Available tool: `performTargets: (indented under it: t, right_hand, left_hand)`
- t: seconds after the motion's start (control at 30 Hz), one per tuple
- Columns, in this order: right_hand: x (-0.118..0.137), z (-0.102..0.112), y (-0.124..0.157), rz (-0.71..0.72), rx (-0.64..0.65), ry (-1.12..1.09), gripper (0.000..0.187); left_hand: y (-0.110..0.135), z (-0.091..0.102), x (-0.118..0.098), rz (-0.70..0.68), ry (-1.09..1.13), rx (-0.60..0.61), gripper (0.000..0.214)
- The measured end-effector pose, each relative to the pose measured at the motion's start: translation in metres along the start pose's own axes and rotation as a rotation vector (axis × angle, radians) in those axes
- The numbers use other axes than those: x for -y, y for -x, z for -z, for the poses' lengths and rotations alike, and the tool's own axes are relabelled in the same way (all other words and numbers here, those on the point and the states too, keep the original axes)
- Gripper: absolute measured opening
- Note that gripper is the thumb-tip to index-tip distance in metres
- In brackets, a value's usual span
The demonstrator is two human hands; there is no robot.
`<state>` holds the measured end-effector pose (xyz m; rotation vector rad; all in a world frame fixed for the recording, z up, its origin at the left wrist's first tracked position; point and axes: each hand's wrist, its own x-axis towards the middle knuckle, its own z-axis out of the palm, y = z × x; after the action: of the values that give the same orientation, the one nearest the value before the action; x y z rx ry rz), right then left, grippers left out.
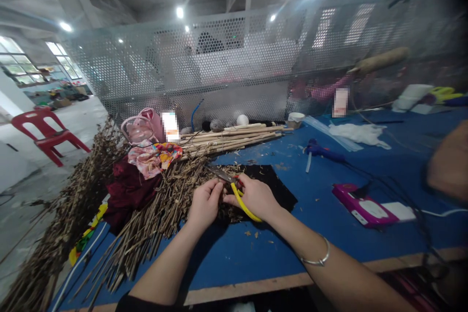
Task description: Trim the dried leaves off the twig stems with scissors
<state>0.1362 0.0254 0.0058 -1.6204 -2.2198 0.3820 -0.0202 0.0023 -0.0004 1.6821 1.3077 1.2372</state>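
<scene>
1. So, right hand (252, 196) grips the metal scissors with yellow handle (236, 192), over brown dried stalks (161, 214) on the blue worktop (234, 259).
2. Left hand (205, 201): fingers drawn together; can't tell on what, if anything.
3. Risk: blades near left fingers; a slip could nick them.
4. Count: one scissors, one blue glue gun (322, 151), one magenta box (360, 206); stalks overlap, uncountable.
</scene>
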Motion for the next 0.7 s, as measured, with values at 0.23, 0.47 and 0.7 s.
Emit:
performTargets:
  t: [0.23, 0.47, 0.7]
  right_hand:
    - [-0.002, 0.002, 0.000, 0.093, 0.063, -0.044, 0.057]
    - [-0.001, 0.002, 0.001, 0.113, 0.032, -0.048, 0.052]
    - [-0.004, -0.007, 0.001, 0.031, -0.002, -0.134, 0.052]
  left_hand:
    - [0.000, -0.002, 0.006, 0.071, -0.005, -0.001, 0.030]
    - [0.001, -0.002, 0.005, 0.056, -0.065, 0.004, 0.032]
    - [0.001, -0.006, 0.005, 0.110, 0.061, -0.099, 0.024]
